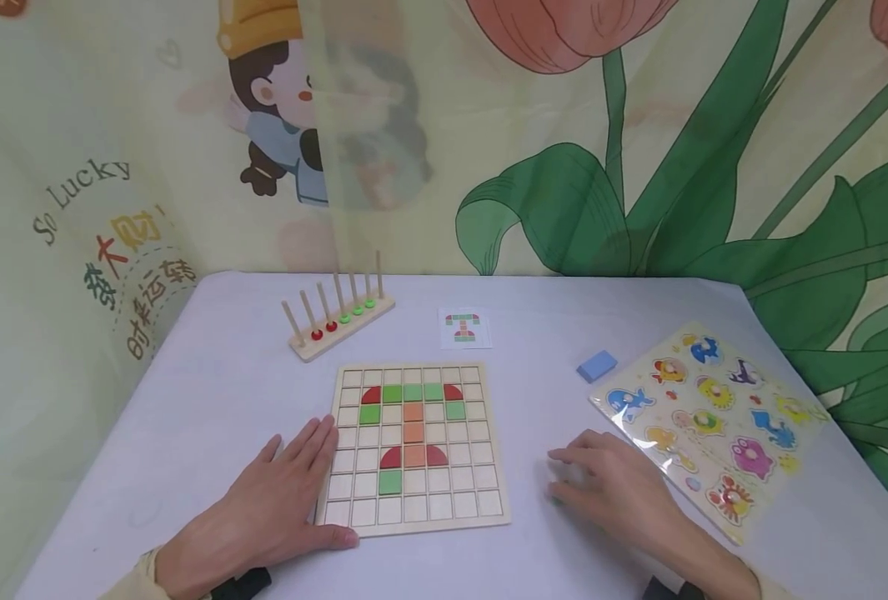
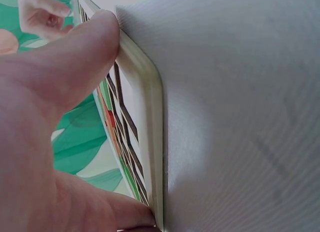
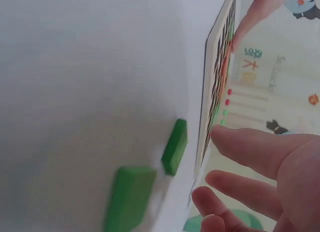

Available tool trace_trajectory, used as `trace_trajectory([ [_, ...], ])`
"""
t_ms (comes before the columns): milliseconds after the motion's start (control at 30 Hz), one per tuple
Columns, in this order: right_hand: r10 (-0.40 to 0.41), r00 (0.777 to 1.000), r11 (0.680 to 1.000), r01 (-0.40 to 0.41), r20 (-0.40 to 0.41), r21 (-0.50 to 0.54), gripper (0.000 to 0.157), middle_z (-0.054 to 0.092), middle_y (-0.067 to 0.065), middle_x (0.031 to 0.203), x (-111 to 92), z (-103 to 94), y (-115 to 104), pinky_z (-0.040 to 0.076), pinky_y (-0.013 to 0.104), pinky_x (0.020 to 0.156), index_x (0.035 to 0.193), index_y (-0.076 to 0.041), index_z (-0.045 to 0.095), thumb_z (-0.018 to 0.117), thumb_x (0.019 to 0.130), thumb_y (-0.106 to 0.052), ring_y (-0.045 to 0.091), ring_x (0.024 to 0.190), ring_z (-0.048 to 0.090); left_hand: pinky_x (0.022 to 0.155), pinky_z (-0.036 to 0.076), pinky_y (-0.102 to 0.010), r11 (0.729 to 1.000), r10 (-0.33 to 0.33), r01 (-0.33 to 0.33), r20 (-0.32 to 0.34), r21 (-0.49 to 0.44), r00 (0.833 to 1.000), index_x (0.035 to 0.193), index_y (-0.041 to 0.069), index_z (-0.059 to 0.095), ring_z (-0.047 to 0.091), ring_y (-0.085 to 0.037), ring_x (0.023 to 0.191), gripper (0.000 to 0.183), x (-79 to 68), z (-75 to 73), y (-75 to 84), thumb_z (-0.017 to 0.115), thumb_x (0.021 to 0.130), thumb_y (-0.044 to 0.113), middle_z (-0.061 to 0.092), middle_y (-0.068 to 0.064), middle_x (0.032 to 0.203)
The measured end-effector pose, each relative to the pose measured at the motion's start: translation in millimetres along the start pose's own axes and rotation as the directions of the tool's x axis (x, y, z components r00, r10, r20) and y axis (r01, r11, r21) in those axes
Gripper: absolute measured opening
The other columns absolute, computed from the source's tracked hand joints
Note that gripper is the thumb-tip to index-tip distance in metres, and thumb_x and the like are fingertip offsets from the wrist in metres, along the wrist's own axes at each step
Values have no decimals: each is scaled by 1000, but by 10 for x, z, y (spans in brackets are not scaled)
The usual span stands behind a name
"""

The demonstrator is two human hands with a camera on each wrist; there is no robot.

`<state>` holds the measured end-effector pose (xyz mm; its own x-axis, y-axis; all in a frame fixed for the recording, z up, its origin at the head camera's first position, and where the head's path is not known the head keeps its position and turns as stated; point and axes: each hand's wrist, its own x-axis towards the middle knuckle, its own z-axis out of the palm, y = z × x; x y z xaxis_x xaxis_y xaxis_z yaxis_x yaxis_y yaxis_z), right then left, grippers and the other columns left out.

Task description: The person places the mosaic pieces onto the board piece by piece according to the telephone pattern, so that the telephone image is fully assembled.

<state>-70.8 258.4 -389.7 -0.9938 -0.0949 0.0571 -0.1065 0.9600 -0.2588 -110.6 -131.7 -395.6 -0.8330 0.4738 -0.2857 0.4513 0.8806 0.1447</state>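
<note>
A wooden grid board (image 1: 439, 512) lies on the table with green, red and orange pieces set in a T-like pattern. My left hand (image 1: 267, 500) rests along the board's left edge, fingers extended, its thumb at the near left corner. The left wrist view shows that thumb (image 2: 75, 60) against the board's rim (image 2: 150, 102). To the right of the board, my right hand (image 1: 616, 487) hovers over the table with loosely bent fingers and nothing between them. Below it, in the right wrist view, two green blocks (image 3: 175, 146) lie on the cloth; the hand hides them in the head view.
Behind the board stand a pegged wooden stand (image 1: 342, 329) with red and green rings and a small pattern card (image 1: 464, 328). A blue block (image 1: 597, 366) lies right of it, beside a wrapped sea-animal puzzle (image 1: 702, 425). A printed curtain (image 1: 413, 233) hangs at the back.
</note>
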Motion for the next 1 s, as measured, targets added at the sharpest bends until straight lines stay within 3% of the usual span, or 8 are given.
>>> trace_trajectory([
  [200,83,992,996,-82,90,-15,37,67,-17,94,-119,34,98,47,24,72,106,-31,81,93,71,-33,3,85,53,116,29,-69,1000,7,-7,0,1,1000,157,-5,32,27,-39,156,129,-4,-3,-5,61,73,88,27,-22,168],
  [500,-32,998,999,31,62,19,30,64,-27,96,-140,84,92,50,19,76,101,-35,81,90,76,-22,-5,88,56,117,28,-70,1000,-4,4,14,-6,1000,158,-4,32,26,-39,156,129,1,-2,-3,62,73,87,26,-21,169],
  [800,17,997,1000,-18,78,9,26,65,-23,91,-103,113,11,53,22,80,100,-33,80,89,78,-24,-2,89,60,116,30,-69,1000,11,-11,-5,11,1000,157,-4,32,28,-39,156,127,-7,3,-6,62,74,87,27,-22,168],
  [1000,-41,997,998,44,63,-54,28,64,-21,91,-85,70,-42,51,19,76,106,-30,81,88,79,-28,-4,85,54,116,30,-69,1000,11,-11,-3,13,1000,157,-4,32,28,-39,156,128,-1,1,-7,62,73,87,26,-22,168],
])
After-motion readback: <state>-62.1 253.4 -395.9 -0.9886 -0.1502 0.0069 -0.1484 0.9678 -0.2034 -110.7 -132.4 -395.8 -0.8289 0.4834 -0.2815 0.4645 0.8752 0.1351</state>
